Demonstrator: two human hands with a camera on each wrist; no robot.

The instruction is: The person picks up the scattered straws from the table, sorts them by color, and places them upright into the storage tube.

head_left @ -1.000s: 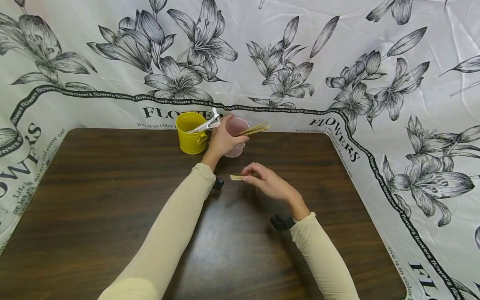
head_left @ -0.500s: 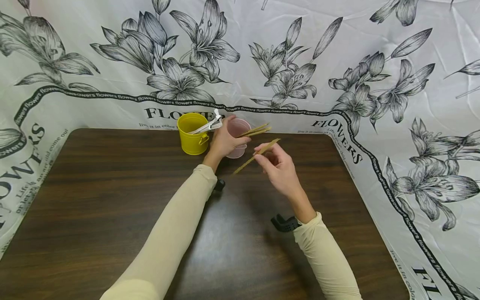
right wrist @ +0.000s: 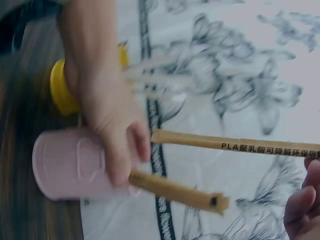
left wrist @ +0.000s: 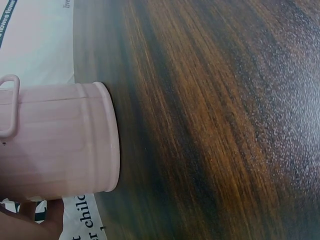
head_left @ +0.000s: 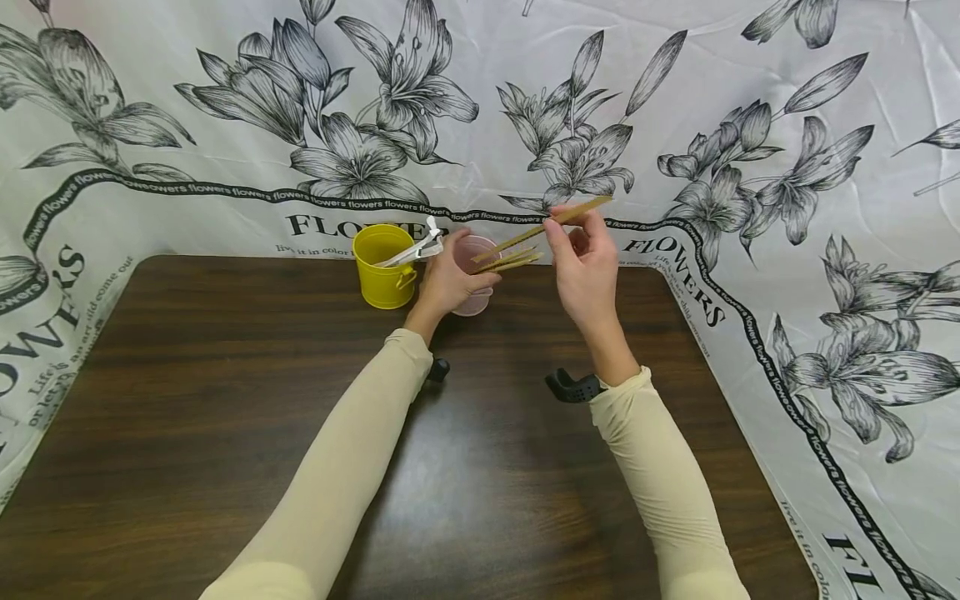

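My left hand [head_left: 446,279] grips the rim of a small pink bucket [head_left: 472,306], which stands upright at the far edge of the table. Several brown paper-wrapped straws [head_left: 516,262] lean out of this bucket to the right. My right hand [head_left: 588,271], above and right of the bucket, pinches one wrapped straw [head_left: 517,239]. That straw slants, its lower end over the bucket's mouth. In the right wrist view, printed lettering shows on the held straw [right wrist: 210,142]. The left wrist view shows the pink bucket's side [left wrist: 60,140] and handle, with its inside hidden.
A yellow bucket [head_left: 381,287] stands just left of the pink one, with white long-handled items [head_left: 420,247] leaning out of it. The dark wooden table [head_left: 225,400] stretches toward me. A flower-printed cloth [head_left: 480,108] hangs behind and along the sides.
My right hand has moved up and away from me with the straw, which has swung from near the table to over the pink bucket's mouth. My left hand has stayed on the bucket.
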